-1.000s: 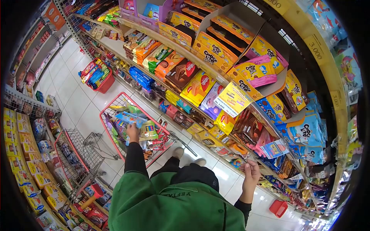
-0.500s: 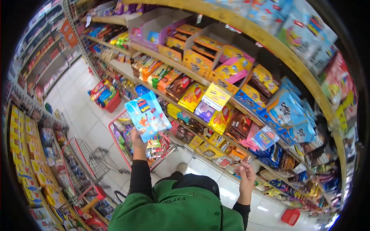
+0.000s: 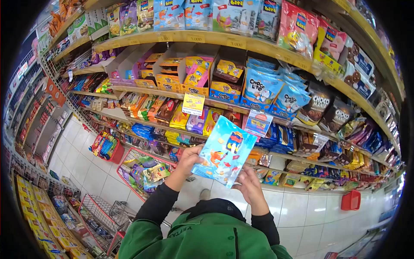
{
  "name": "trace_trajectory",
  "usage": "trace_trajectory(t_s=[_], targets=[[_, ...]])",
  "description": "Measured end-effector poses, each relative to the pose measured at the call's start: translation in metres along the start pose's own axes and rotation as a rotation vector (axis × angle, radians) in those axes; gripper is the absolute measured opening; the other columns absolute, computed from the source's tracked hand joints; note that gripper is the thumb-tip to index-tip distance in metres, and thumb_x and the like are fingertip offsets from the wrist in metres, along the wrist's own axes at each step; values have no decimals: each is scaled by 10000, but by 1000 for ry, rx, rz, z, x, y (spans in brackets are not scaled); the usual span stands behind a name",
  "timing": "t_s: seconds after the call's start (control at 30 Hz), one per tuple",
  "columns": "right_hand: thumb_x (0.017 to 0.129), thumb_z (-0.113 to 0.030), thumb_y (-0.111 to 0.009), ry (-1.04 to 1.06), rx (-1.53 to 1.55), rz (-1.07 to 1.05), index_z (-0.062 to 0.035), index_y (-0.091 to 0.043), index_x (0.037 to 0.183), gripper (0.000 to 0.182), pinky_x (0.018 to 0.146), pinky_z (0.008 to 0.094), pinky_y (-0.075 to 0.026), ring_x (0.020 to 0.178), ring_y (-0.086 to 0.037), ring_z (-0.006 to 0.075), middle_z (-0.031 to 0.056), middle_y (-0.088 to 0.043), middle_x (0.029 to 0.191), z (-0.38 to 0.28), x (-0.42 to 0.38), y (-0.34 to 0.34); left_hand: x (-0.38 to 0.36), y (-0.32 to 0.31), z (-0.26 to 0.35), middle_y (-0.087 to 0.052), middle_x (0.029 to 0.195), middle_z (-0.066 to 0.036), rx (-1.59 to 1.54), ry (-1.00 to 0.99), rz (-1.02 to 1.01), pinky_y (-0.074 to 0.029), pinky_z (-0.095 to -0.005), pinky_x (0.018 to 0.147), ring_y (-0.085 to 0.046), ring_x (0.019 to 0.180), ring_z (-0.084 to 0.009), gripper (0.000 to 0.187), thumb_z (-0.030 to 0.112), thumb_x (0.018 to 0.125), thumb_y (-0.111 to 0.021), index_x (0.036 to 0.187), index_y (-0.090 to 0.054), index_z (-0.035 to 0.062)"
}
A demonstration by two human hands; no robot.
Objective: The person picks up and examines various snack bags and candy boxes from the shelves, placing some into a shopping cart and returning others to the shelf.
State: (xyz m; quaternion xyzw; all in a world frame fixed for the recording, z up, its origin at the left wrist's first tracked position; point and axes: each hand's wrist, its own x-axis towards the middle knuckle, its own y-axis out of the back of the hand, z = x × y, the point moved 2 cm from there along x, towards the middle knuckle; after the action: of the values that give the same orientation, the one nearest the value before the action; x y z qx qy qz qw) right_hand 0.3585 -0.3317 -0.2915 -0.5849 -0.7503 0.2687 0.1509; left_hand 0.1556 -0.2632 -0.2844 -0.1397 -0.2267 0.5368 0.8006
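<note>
A light blue snack bag, printed with orange and red pictures and a dark blue and red logo, is tilted in front of my chest. My left hand grips its left edge, thumb on the printed face. At the lower right corner, my right hand has its fingers curled against the bag, some of them behind it. Similar blue bags stand on the upper shelf.
Shelves of chocolates and snacks curve ahead of me. On the left are a trolley filled with snack packs, a red basket of packets and another trolley. A red basket sits on the floor at right.
The blue bag has moved right, from over the trolley to in front of the shelves. My right hand, apart from it before, now touches its lower corner. My view has turned toward the upper shelf.
</note>
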Motion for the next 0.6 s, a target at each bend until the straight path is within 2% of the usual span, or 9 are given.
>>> trace_trajectory(t_s=[0.07, 0.13, 0.2, 0.33, 0.43, 0.47, 0.57, 0.6], targets=[[794, -124, -509, 33, 32, 58, -40, -341, 1159, 410, 757, 327, -427, 946, -492, 179, 99, -488, 1050, 2, 0, -6, -8, -13, 0, -520, 751, -33, 56, 67, -16, -370, -198, 582, -479, 636, -84, 37, 39, 658, -486, 652, -469, 7], [778, -84, -529, 43, 50, 83, -35, -368, 1120, 381, 807, 346, -411, 951, -492, 184, 82, -492, 1049, 8, 0, -8, -17, -20, 2, -488, 700, -8, 245, 100, -6, -359, -195, 570, -449, 622, -60, 79, 48, 712, -487, 644, -462, 18], [765, -66, -551, 60, 45, 71, -25, -383, 1095, 373, 777, 311, -421, 932, -495, 156, 68, -502, 1026, 15, 0, -11, -29, -32, 13, -461, 653, 19, 405, 84, -37, -350, -184, 546, -413, 611, -32, 149, 94, 790, -491, 659, -471, 27], [746, -54, -580, 29, -34, 1, -17, -404, 1069, 370, 757, 277, -423, 880, -513, 128, 64, -523, 989, 14, -2, -17, -68, -32, 29, -522, 700, -14, 669, 193, 11, -383, -202, 561, -466, 644, -42, 157, 153, 800, -522, 746, -527, 5], [725, -60, -607, 39, -134, -38, -11, -417, 1055, 384, 744, 267, -423, 844, -523, 121, 64, -537, 960, 12, 2, -25, -90, -25, 34, -535, 717, -21, 627, 236, 123, -405, -212, 597, -488, 670, -52, 165, 158, 792, -542, 764, -537, -4], [720, -58, -611, 39, -130, -47, -10, -421, 1051, 384, 742, 267, -424, 842, -524, 121, 64, -539, 955, 13, 4, -28, -96, -15, 26, -541, 740, -36, 609, 196, 152, -416, -218, 627, -510, 699, -78, 174, 166, 782, -558, 761, -534, -5], [709, -46, -616, -24, -113, -58, -6, -441, 1034, 371, 741, 270, -427, 840, -528, 127, 67, -545, 946, 14, 13, -32, -94, -17, 37, -551, 781, -68, 860, 17, 161, -417, -231, 625, -533, 714, -129, 173, 169, 771, -567, 761, -535, -1], [706, -41, -616, -60, -111, -60, -4, -449, 1028, 364, 741, 272, -428, 840, -530, 130, 69, -547, 944, 13, 16, -32, -93, -17, 45, -551, 809, -96, 976, -44, 102, -420, -257, 626, -543, 733, -188, 169, 168, 756, -577, 766, -534, 5]])
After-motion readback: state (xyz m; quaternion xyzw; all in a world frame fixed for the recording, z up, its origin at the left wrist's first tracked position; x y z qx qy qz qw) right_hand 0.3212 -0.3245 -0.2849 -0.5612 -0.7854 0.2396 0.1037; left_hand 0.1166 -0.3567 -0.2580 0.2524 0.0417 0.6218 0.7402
